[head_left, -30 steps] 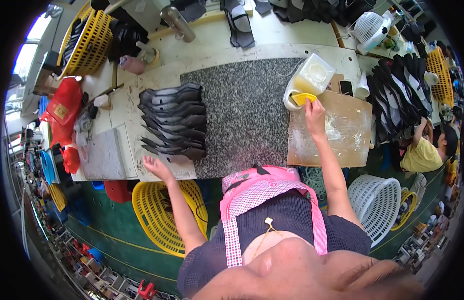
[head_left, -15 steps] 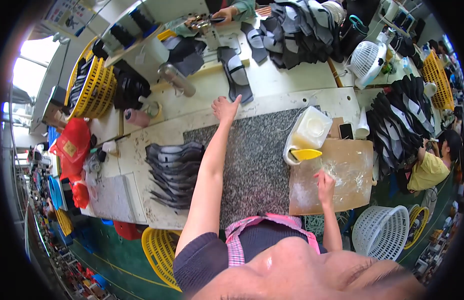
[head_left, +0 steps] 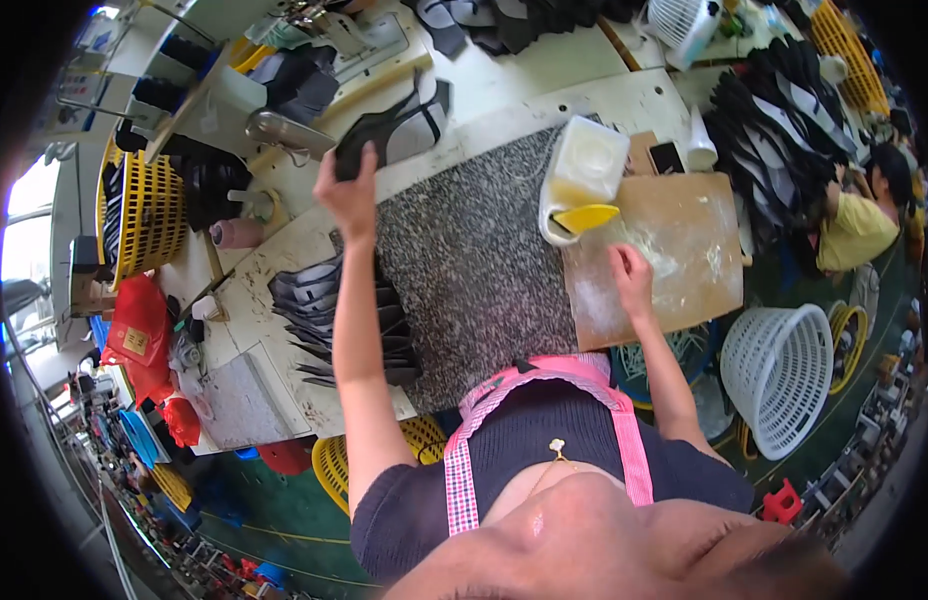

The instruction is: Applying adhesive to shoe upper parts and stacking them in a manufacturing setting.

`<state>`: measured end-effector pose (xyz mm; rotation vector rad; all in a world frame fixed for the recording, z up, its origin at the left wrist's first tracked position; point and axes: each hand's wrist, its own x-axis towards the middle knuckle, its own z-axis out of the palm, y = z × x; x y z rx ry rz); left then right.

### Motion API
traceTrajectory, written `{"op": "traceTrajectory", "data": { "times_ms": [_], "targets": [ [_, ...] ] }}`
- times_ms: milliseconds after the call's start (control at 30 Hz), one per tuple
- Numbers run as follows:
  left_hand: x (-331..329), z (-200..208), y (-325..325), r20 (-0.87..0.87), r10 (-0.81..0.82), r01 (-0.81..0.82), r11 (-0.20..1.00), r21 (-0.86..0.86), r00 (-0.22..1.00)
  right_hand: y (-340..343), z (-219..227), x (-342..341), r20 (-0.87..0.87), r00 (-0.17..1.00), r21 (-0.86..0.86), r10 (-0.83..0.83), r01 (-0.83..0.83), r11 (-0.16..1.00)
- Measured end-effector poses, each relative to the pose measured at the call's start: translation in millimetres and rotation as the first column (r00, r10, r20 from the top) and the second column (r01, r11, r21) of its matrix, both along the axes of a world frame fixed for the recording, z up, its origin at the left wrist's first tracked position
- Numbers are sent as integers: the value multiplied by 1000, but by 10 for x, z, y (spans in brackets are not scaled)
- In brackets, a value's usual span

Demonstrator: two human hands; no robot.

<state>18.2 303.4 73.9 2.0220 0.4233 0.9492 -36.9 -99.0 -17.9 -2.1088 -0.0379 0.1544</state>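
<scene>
Red plastic bags [head_left: 136, 335] with yellowish rectangular label [head_left: 136, 341], far left of bench; small dark phone screen [head_left: 668, 157] beside wooden board.

head-worn fisheye, looking steeply down, workbench [head_left: 284, 290] close below

I note a white laundry basket [head_left: 784, 375] on the floor, yellow basket [head_left: 149, 215] far left, red bags [head_left: 139, 335] below it.

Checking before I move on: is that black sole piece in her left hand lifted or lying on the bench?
Lifted: the left hand grips the black sole piece above the bench.
</scene>
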Motion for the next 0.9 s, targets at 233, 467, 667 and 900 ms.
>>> {"op": "traceTrajectory", "data": {
  "times_ms": [233, 467, 667, 900],
  "targets": [
    [-868, 635, -414, 63, -248, 246, 829, -502, 967, 341, -7, 245, 68, 987, 275, -148, 124, 954],
    [-1033, -1323, -789, -498, -334, 137, 910, -390, 800, 469, 37, 331, 298, 941, 173, -160, 112, 979],
    [-1527, -1425, -1204, -482, 46, -102, 991, -90, 875, 427, -108, 49, 93, 981, 115, -168, 157, 981],
    [-1783, -1613, -1490, -471, -245, -157, 731, -664, 848, 1364, -93, 58, 154, 944, 223, 292, -321, 920]
  ]
}}
